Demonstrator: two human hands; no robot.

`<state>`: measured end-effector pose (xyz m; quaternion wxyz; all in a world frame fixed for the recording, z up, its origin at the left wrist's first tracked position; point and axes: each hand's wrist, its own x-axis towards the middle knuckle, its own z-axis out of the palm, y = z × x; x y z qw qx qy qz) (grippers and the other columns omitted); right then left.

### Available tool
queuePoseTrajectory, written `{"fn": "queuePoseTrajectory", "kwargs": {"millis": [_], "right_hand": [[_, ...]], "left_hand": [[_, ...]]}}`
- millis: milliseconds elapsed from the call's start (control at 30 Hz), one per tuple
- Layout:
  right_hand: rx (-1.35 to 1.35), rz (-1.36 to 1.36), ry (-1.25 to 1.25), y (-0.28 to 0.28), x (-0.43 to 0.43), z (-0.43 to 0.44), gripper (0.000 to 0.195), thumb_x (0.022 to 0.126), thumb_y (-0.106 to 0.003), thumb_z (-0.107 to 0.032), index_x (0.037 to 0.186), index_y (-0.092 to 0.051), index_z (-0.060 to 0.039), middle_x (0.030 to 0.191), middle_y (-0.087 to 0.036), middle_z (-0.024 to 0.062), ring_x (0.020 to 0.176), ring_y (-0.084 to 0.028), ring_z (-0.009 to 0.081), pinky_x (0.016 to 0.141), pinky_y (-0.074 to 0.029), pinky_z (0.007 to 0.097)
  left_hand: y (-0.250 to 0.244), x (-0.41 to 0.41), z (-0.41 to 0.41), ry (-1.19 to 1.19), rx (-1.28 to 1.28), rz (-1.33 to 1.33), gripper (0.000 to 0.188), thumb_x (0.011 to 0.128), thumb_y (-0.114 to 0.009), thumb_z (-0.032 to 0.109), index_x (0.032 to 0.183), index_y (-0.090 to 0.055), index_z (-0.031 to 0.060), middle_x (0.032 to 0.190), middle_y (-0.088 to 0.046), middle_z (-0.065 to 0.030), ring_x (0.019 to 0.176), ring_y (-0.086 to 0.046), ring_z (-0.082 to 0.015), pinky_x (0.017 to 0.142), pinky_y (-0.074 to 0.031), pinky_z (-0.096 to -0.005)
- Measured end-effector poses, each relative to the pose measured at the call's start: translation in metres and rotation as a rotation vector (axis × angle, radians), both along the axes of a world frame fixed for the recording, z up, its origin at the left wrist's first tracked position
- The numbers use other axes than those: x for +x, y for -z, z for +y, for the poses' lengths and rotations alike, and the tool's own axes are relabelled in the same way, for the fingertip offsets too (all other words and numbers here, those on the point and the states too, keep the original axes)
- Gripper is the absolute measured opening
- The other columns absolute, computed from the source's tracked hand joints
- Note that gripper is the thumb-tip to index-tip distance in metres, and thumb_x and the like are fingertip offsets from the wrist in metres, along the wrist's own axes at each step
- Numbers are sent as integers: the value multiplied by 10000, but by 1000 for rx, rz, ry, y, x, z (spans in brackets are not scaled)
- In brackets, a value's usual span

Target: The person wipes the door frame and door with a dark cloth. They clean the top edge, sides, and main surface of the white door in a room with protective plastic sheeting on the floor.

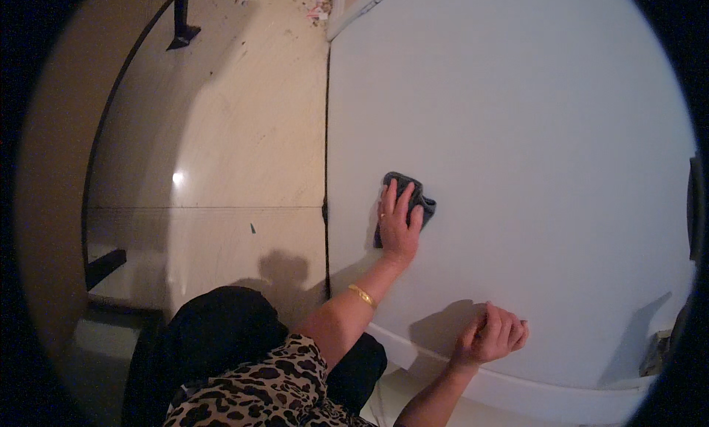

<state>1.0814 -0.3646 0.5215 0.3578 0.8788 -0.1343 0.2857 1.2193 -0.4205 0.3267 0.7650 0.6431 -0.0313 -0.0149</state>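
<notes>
A dark grey cloth (427, 207), folded and creased, lies flat against a broad pale panel (526, 166). On top of it rests my left hand (400, 227), fingers spread and pressing it to the surface. That hand wears a ring, and a gold-coloured bangle circles the forearm. Lower and to the right, my right hand (494, 334) is loosely curled near the panel's lower edge and casts a shadow on it. I see nothing in its fingers, though the palm is hidden.
A light tiled floor (255, 139) borders the panel along a dark seam. Small scraps (318, 8) lie at the top, and a small greenish fragment (253, 228) lies on a tile. Dark-edged brown furniture (61, 166) stands at left. A blocky object (657, 352) sits at lower right.
</notes>
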Motion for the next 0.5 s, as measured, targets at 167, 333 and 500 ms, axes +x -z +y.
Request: {"fn": "queuePoseTrajectory", "kwargs": {"millis": [167,333,500], "right_hand": [[-1,-6,-32,1,-4,-5,236,677,-595,-6,882,-652,-108,768,-612,35,784,-557,223,948,-355,444],[39,-49,-38,7,-15,-6,255,666,-591,5,885,-654,-109,766,-615,35,775,-561,225,948,-353,452],[23,-15,-5,4,-10,-7,194,688,-594,-76,865,-662,-119,780,-640,26,777,-576,224,960,-346,456]], "left_hand": [[76,0,-4,7,19,218,445,931,-504,289,1337,-504,109,1457,-363,-195,1358,-318,-358,1121,-242,-452],[158,-34,12,79,180,449,487,978,-389,385,1366,-461,99,1452,-373,-177,1349,-325,-341,1114,-260,-433],[168,-75,20,29,321,726,505,977,-363,434,1319,-498,88,1337,-494,-192,1208,-467,-378,1040,-348,-457]]}}
